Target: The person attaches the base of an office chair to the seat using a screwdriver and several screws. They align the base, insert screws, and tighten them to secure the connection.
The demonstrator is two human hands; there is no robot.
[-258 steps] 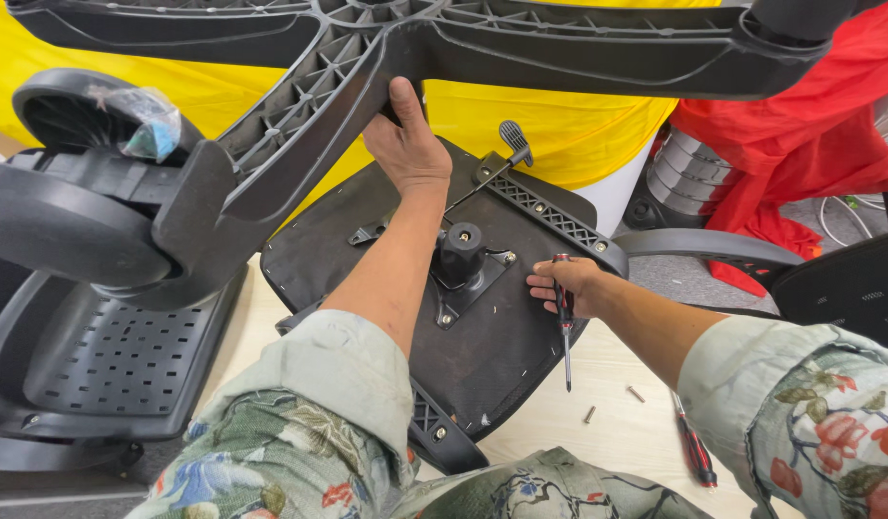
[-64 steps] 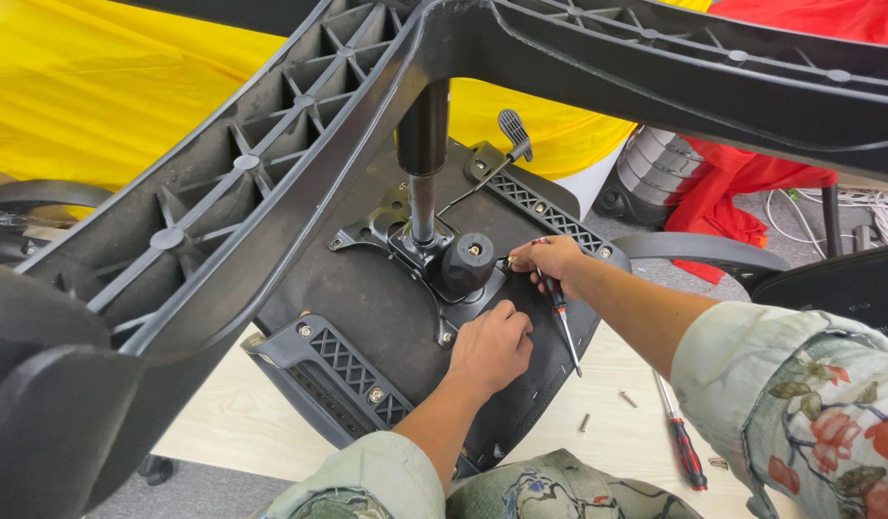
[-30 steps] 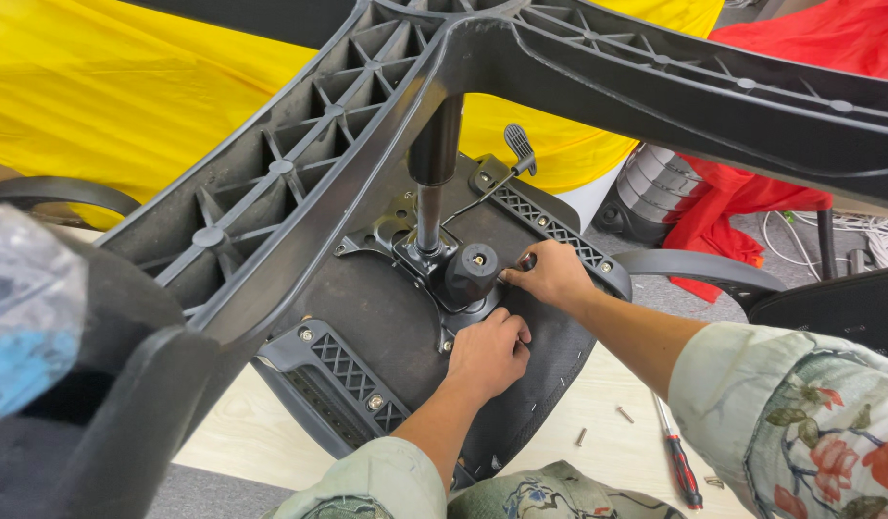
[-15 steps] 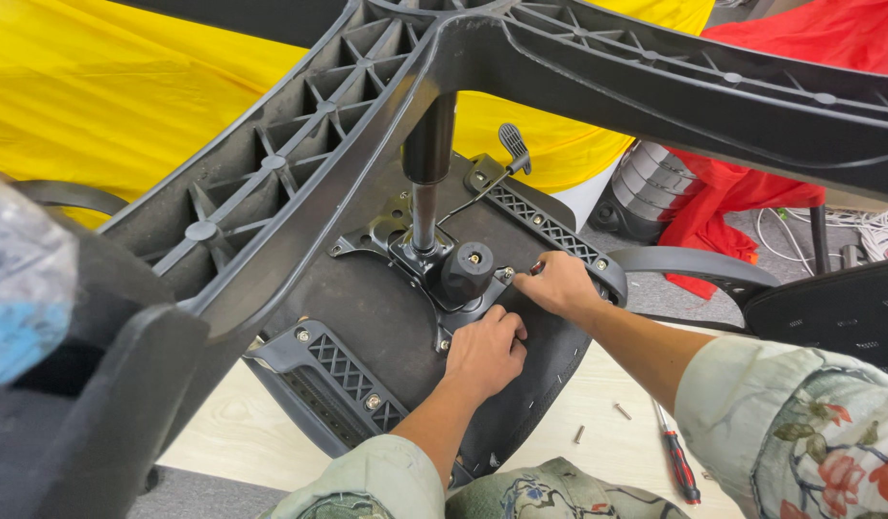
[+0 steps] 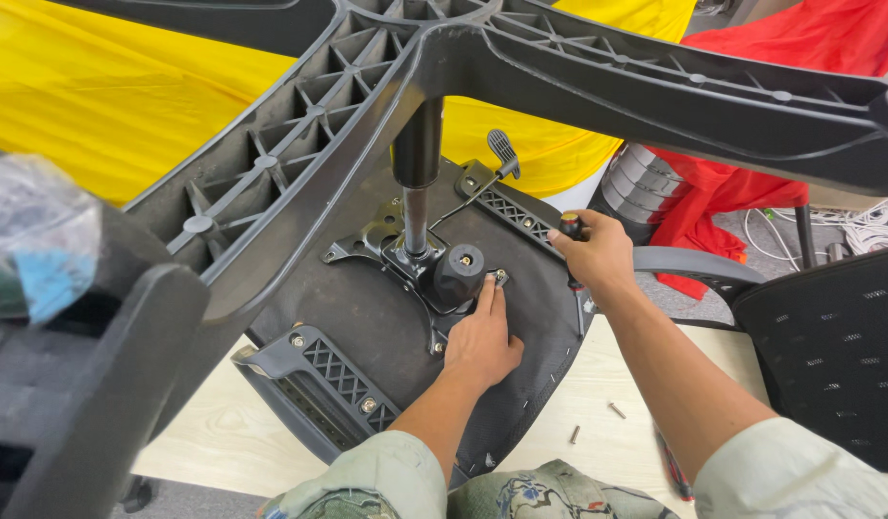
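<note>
Mid-fastening: my left hand [image 5: 480, 338] lay open, fingertip steadying bolt [image 5: 500, 277] at mechanism plate [image 5: 386, 240]. My right hand [image 5: 598, 255] clenched screwdriver [image 5: 573, 252]. Next move, likely: seat tip squarely on bolt.

Looks like a makeshift furniture-assembly workshop.
Office chair parts everywhere: upturned seat [image 5: 386, 327], star base [image 5: 521, 67], mesh backrest [image 5: 828, 356], loose screws [image 5: 617, 410] on pale wood floor [image 5: 203, 423], coiled cables [image 5: 867, 226].

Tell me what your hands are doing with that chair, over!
Left hand flat on upturned chair seat, forefinger at mounting plate corner. Right hand gripping screwdriver. Star base looms overhead; loose screws on floor.
</note>
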